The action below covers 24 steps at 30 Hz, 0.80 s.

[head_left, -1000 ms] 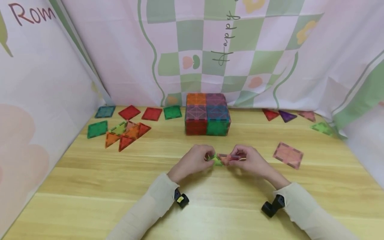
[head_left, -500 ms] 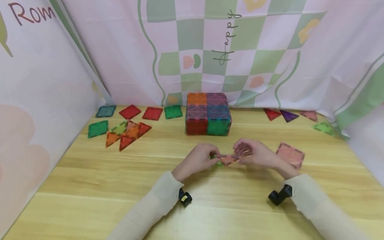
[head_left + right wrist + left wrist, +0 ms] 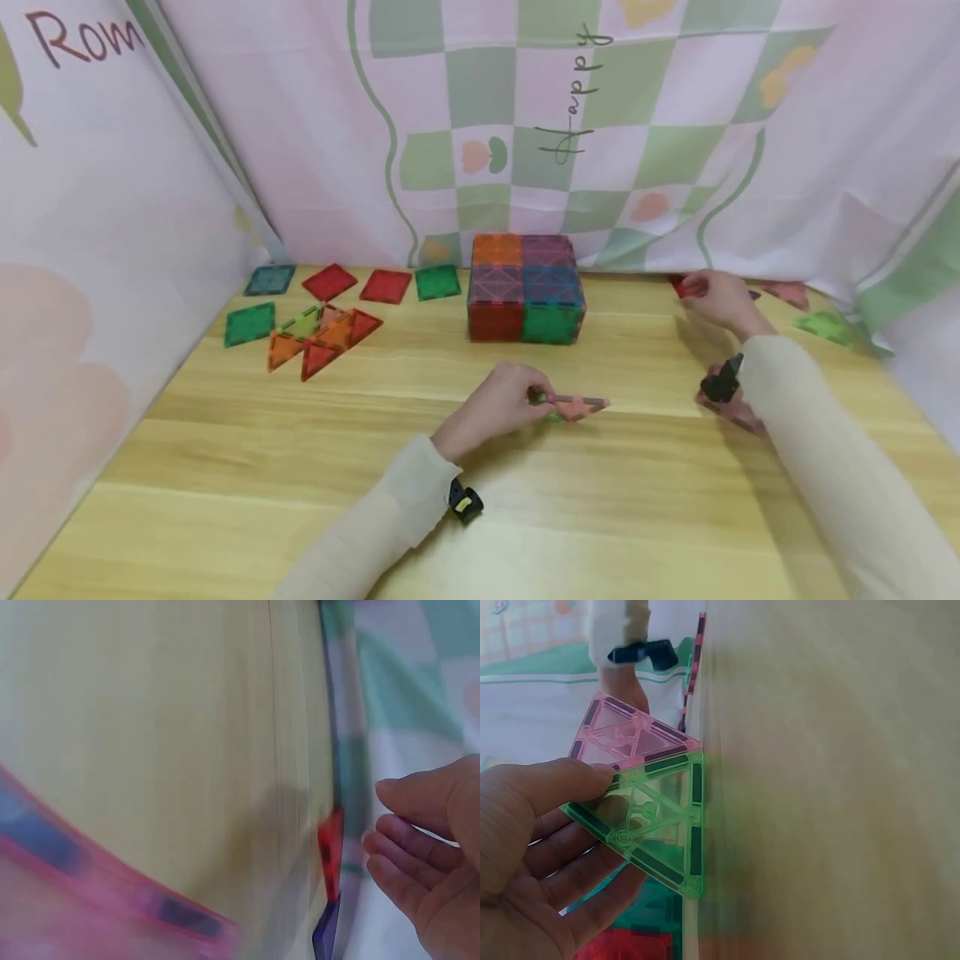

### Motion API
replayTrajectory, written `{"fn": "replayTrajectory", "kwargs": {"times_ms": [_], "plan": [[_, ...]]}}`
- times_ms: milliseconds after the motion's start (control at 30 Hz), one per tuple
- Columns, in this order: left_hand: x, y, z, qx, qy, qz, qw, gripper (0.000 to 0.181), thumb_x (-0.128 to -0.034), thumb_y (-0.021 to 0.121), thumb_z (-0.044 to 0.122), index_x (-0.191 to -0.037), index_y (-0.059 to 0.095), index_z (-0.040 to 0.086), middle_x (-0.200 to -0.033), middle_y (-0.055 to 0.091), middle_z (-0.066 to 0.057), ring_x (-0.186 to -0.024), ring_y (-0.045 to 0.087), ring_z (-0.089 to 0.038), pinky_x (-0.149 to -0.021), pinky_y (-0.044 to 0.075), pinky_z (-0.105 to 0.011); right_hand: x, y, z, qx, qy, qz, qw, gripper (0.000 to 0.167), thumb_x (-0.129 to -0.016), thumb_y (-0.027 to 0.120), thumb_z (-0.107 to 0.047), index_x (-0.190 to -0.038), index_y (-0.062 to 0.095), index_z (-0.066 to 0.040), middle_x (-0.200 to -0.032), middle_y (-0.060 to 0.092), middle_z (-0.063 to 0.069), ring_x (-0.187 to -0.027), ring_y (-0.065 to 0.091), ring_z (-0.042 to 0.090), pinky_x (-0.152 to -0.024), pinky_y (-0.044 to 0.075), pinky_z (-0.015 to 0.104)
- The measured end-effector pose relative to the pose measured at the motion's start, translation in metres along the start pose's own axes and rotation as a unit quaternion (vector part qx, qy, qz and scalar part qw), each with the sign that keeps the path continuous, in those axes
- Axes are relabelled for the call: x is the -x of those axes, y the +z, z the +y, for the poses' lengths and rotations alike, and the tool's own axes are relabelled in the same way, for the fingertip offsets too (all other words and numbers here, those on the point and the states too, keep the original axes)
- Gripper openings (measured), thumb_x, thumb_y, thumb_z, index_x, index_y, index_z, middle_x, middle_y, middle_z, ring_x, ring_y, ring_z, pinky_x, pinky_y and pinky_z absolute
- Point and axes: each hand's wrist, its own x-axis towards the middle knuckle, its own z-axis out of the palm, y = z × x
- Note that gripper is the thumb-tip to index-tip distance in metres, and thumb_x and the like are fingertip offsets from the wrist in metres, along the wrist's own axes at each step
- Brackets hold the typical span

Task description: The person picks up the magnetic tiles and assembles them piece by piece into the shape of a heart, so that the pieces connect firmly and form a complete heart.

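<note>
My left hand (image 3: 504,408) pinches a translucent green triangular magnetic tile (image 3: 660,806) between thumb and fingers. A pink triangular magnetic tile (image 3: 626,735) is joined to that green one along an edge, and in the head view this pink tile sticks out to the right of the hand. At the back right, my right hand (image 3: 720,302) hovers by a red triangular tile (image 3: 330,844). The right wrist view shows its thumb and fingers apart with nothing between them. Beside the red tile lies a purple triangular tile (image 3: 325,931), mostly covered by the hand in the head view.
A box of square tiles (image 3: 527,287) stands at the back centre. Several loose tiles and a flat cluster of triangles (image 3: 326,333) lie at the left. Under the right forearm is a pink tile (image 3: 738,410); a light green triangle (image 3: 825,327) lies farther right, near the curtain.
My right hand has let go of the joined pieces and moved far right and back to the red triangle. The left hand still holds the green tile, with the pink one attached.
</note>
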Motion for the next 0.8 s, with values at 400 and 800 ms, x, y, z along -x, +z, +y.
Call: {"fn": "replayTrajectory", "kwargs": {"times_ms": [400,800], "plan": [[-0.001,0.0,0.002,-0.009,0.002,-0.001,1.0,0.008,-0.0852,0.071,0.014,-0.09,0.075,0.009,-0.081,0.072,0.0,-0.064,0.051,0.0,-0.06,0.041,-0.01,-0.028,-0.01,0.032,0.076,0.044,-0.112,0.9898,0.058,-0.09,0.059,-0.024,-0.126,0.044,0.019,-0.119,0.047,0.043,-0.106,0.046,0.055,-0.091,0.037,0.063],[0.001,-0.001,0.0,-0.005,-0.002,-0.001,1.0,0.008,-0.0854,0.071,0.013,-0.091,0.075,0.01,-0.084,0.072,0.001,-0.064,0.051,0.0,-0.06,0.042,-0.01,-0.029,0.005,0.028,0.053,0.016,-0.094,0.994,0.055,-0.082,0.071,-0.021,-0.116,0.053,0.019,-0.099,0.06,0.035,-0.087,0.057,0.041,-0.078,0.046,0.047]]}}
